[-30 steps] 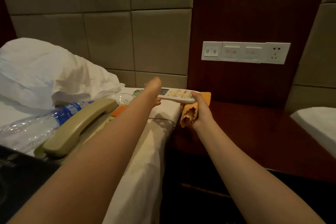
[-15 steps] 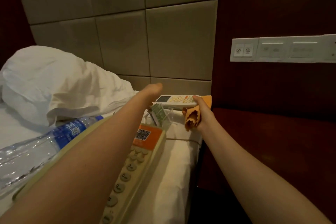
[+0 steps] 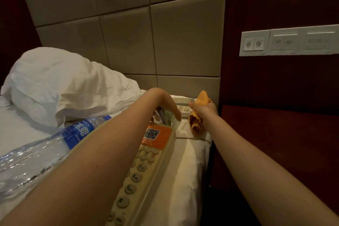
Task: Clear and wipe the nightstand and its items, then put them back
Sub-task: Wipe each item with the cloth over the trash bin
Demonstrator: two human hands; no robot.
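My right hand (image 3: 204,110) grips a bunched orange cloth (image 3: 196,123) at the head of the bed, and its thumb lies on the end of a white remote (image 3: 183,100). My left hand (image 3: 166,103) reaches down with straight fingers onto a clear acrylic card holder (image 3: 167,118) just left of the remote. A beige telephone (image 3: 141,174) with an orange QR label lies on the white sheet under my left forearm. The dark wooden nightstand (image 3: 278,145) is to the right of the bed, with nothing on the part I can see.
A water bottle (image 3: 55,145) with a blue label lies on the bed at the left. A white pillow (image 3: 62,86) leans against the padded headboard (image 3: 156,42). A switch panel (image 3: 288,43) is on the wall above the nightstand. The phone cord (image 3: 194,138) runs across the sheet.
The view has shifted left and closer over the bed. The remote has come down from the air onto the bed. My left hand has dropped onto the card holder.
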